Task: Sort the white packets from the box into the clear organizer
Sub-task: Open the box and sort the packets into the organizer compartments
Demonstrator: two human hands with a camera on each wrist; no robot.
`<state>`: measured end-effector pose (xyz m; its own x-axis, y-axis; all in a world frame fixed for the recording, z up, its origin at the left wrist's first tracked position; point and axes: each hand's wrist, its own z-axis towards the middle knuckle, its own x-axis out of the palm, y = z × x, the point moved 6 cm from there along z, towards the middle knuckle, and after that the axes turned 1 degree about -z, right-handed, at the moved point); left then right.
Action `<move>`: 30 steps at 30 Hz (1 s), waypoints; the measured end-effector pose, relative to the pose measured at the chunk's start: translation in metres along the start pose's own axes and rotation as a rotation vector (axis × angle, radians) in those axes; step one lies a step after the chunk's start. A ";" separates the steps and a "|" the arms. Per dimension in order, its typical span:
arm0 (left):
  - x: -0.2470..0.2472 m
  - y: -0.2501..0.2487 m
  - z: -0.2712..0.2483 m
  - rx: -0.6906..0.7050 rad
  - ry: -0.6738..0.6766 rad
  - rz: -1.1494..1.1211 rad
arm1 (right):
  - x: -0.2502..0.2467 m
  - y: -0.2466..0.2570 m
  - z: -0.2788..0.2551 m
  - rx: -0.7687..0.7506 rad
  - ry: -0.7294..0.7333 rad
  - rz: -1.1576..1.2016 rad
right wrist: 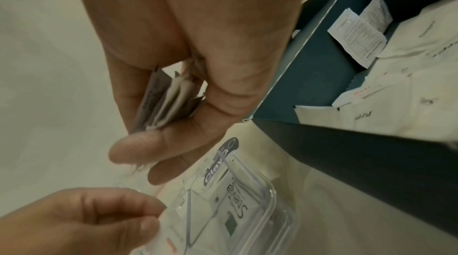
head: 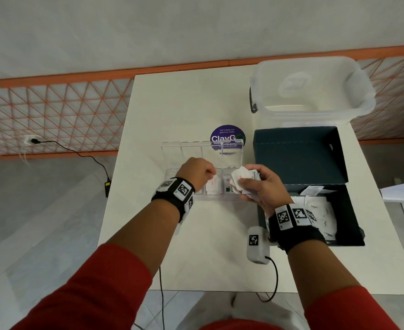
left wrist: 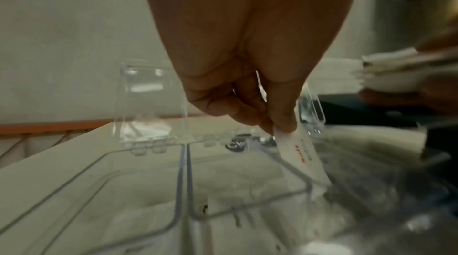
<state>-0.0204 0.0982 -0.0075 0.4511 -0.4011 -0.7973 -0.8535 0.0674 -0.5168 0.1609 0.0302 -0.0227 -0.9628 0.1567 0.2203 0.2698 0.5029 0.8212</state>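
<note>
The left hand [left wrist: 238, 75] has its grip pinched on one white packet [left wrist: 301, 158] with red print, thumb and fingertip closed on its top edge; the packet hangs below the grip, tilted, with its lower corner dipping into a compartment of the clear organizer [head: 204, 184]. The right hand [head: 259, 186] has its grip curled round a fanned stack of white packets [head: 243, 179], held just above the organizer's right end and close beside the left hand.

The organizer lies on the white desk [head: 184, 103] with its row of hinged lids standing open on the far side. Just right of it sits the dark box [head: 339, 194], flap raised, its left wall near the right wrist. Bare desk stretches left of the organizer and toward the person. A clear tub [head: 313, 86] stands behind the box, well apart from both hands.

The packets are small, flat, white squares with crimped edges; some carry red lettering, others fine black text. Several lie flat in the organizer's right-hand compartments, and many more are heaped in the box.
</note>
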 end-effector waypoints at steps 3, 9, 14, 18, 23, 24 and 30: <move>0.015 -0.002 0.000 0.033 0.087 0.165 | -0.001 0.001 0.000 0.002 0.004 0.002; 0.020 -0.004 -0.001 0.076 0.082 0.297 | -0.001 0.000 0.000 0.000 0.016 -0.012; -0.009 -0.008 -0.010 0.080 -0.175 -0.065 | 0.000 -0.004 0.001 0.000 0.030 -0.022; -0.012 -0.017 -0.018 0.017 -0.067 -0.362 | 0.006 -0.009 0.003 0.011 0.058 -0.019; -0.005 -0.026 -0.024 0.038 0.098 -0.467 | 0.015 -0.006 0.001 -0.016 0.101 -0.032; -0.006 -0.025 -0.025 0.036 0.087 -0.491 | 0.017 -0.005 0.000 -0.022 0.113 -0.027; -0.015 -0.020 -0.029 -0.035 0.050 -0.616 | 0.019 -0.007 -0.004 -0.029 0.161 -0.020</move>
<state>-0.0178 0.0767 0.0233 0.8518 -0.3994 -0.3392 -0.4482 -0.2202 -0.8664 0.1406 0.0260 -0.0218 -0.9589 0.0074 0.2835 0.2522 0.4798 0.8404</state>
